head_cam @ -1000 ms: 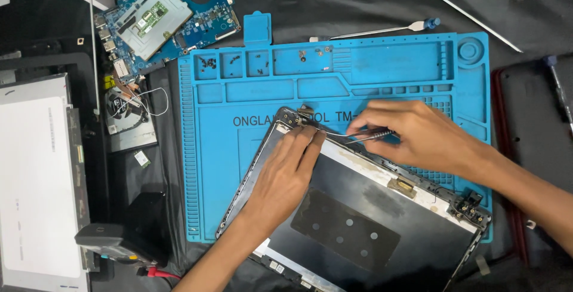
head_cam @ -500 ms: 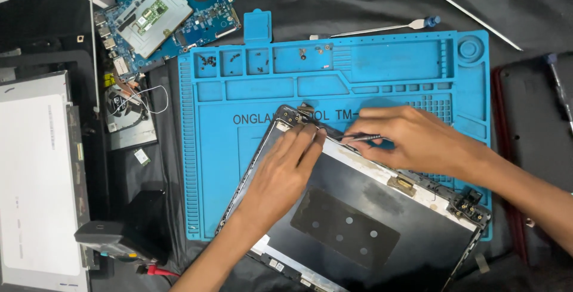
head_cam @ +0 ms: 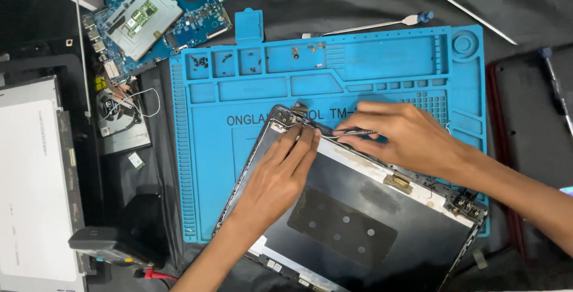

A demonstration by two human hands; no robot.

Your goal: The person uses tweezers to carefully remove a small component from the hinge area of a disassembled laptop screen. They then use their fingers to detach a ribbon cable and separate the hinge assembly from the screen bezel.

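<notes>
Two hands on dark laptop lid [head_cam: 358, 232] at near edge of blue mat [head_cam: 203, 167]: left hand [head_cam: 277, 175] flat, fingers together, pressing; right hand [head_cam: 406, 137] pinching tweezers [head_cam: 352, 132], shifted slightly toward corner hinge [head_cam: 296, 113]. Beyond: screw trays [head_cam: 239, 62], circuit board [head_cam: 149, 17].

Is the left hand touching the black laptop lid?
Touching. The head view shows the left hand lying flat on the laptop lid, fingers pressed down near its top corner, with no gap between them.

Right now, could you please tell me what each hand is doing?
Left hand: open, fingers flat on the laptop lid.
Right hand: closed on tweezers.
</notes>
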